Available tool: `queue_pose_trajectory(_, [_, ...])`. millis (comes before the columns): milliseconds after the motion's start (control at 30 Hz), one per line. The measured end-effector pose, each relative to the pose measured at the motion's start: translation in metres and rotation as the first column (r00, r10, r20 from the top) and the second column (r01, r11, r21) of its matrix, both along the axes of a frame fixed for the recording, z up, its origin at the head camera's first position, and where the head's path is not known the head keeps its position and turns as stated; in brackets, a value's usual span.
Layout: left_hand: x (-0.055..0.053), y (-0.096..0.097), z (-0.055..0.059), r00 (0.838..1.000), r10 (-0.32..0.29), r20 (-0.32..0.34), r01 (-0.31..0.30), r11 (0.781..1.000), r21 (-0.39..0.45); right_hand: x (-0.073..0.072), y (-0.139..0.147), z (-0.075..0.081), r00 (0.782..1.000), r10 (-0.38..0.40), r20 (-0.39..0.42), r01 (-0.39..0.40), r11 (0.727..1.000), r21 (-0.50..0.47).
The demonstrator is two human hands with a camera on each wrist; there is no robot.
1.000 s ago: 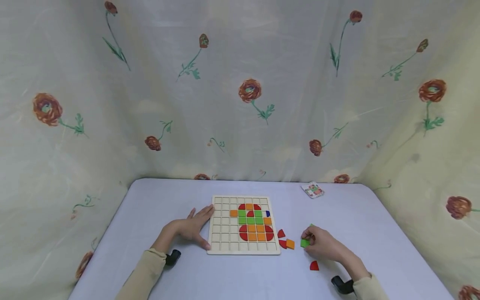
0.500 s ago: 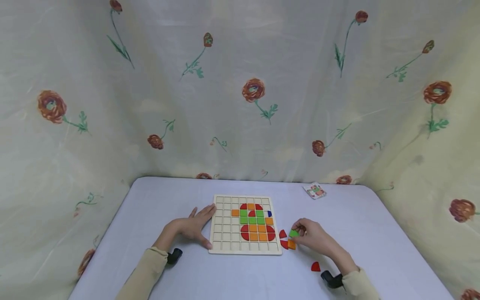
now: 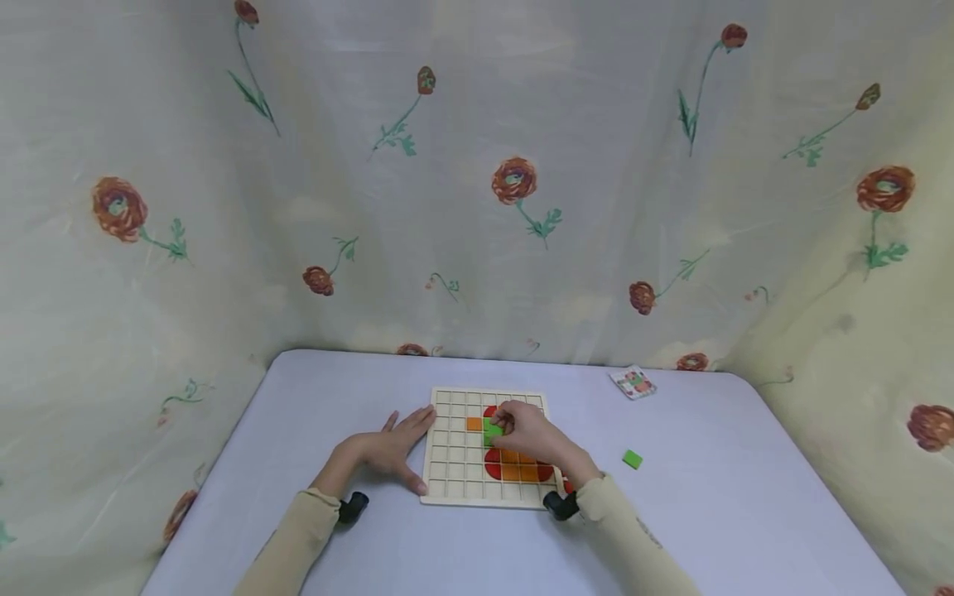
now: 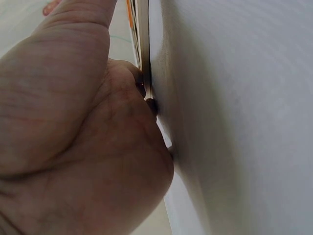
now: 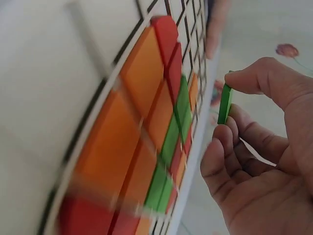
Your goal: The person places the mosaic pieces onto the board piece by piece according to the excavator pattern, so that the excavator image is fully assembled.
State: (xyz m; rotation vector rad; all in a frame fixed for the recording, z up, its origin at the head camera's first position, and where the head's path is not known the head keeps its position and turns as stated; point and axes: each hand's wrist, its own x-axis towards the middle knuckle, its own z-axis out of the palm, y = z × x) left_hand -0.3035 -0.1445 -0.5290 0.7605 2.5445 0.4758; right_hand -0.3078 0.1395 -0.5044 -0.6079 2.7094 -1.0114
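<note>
My left hand (image 3: 387, 451) spreads along the left edge of a wooden grid board (image 3: 447, 476), thumb at the near corner and fingertips at the edge further up. The left wrist view shows the palm (image 4: 98, 147) close up against the board's side. My right hand (image 3: 527, 432) is over the board's coloured pieces, pinching a square green tile (image 5: 225, 104) between thumb and finger, apart from the board in the right wrist view. Under it sit orange tiles (image 3: 519, 472), red rounded pieces (image 3: 493, 463) and green tiles (image 5: 168, 127), partly hidden by the hand and forearm.
A loose green tile (image 3: 632, 459) lies on the white table (image 3: 708, 513) right of the board. Further back is a small patterned card (image 3: 633, 382). Red pieces (image 3: 568, 484) beside the board are mostly covered by the right wrist. A flowered curtain (image 3: 462, 207) surrounds the table.
My right hand picked up a green tile from the table and carried it left over the board. The left hand stays at the board's edge. The view has shifted slightly.
</note>
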Motion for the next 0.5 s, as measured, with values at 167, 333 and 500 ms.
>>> queue_pose_trajectory(167, [0.0, 0.001, 0.0, 1.0, -0.014, -0.007, 0.013, 1.0, -0.014, -0.017, -0.028, -0.007, 0.998, 0.053, -0.038, -0.053, 0.999, 0.01])
queue_pose_trajectory(333, [-0.001, -0.001, 0.0, 1.0, -0.024, -0.006, 0.024, 0.999, -0.023, -0.03, -0.048, -0.016, 0.997, 0.046, -0.055, -0.044, 0.998, 0.04])
queue_pose_trajectory(500, [-0.002, -0.002, 0.0, 1.0, -0.028, 0.0, 0.028, 0.999, -0.02, -0.035, -0.058, -0.017, 0.999, 0.029, -0.04, -0.026, 0.997, 0.079])
